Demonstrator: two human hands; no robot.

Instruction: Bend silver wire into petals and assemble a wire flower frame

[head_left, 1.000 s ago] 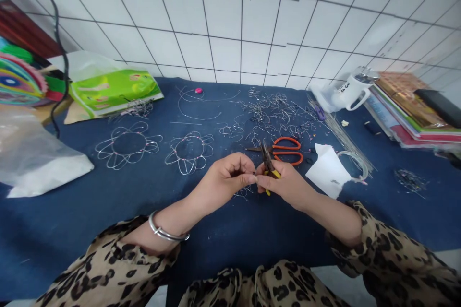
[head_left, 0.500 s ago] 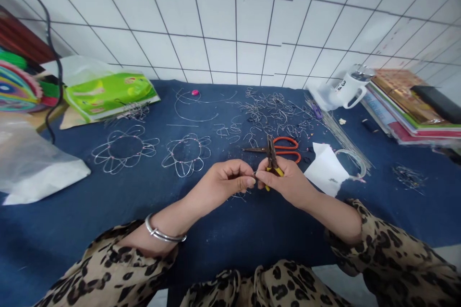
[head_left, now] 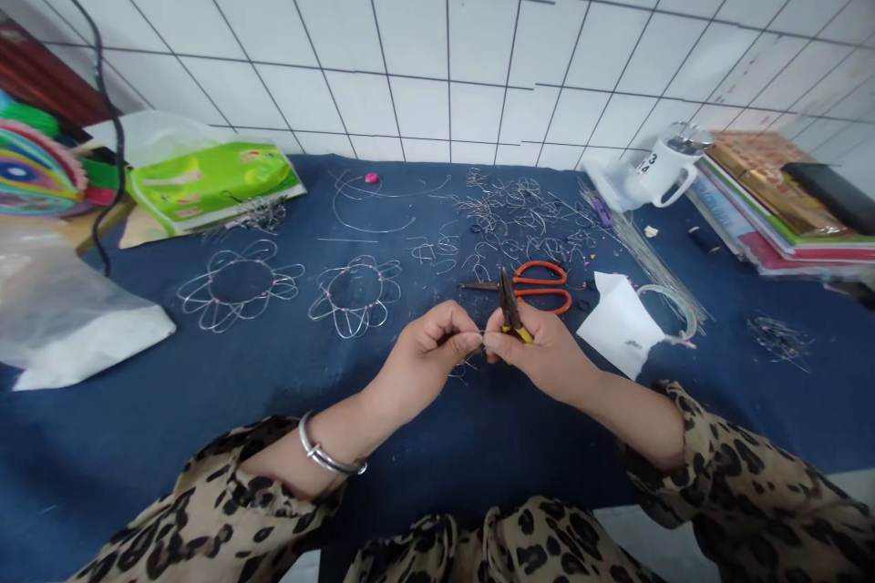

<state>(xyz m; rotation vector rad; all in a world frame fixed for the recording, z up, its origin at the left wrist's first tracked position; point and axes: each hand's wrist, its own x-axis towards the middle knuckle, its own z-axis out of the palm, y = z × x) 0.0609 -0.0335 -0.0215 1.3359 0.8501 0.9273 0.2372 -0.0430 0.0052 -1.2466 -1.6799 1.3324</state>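
My left hand pinches a thin wire between thumb and forefinger. Facing it, my right hand is closed round pliers with dark jaws and yellow handles, the jaws pointing up. Its thumb and finger also meet the wire, so the fingertips of both hands nearly touch. Some looped wire shows below my fingers, mostly hidden. Two flower-shaped wire frames, a left one and a right one, lie flat to the left. Just beyond the pliers are scissors with orange handles.
Bent wire pieces are heaped at the back. White paper, a wire coil and straight wires lie right. A white mug stands by stacked books. A green packet and plastic bag are left.
The pliers in my right hand have tilted slightly to the left, with their jaws lower. My left wrist has shifted a little to the right. Both hands still pinch the wire.
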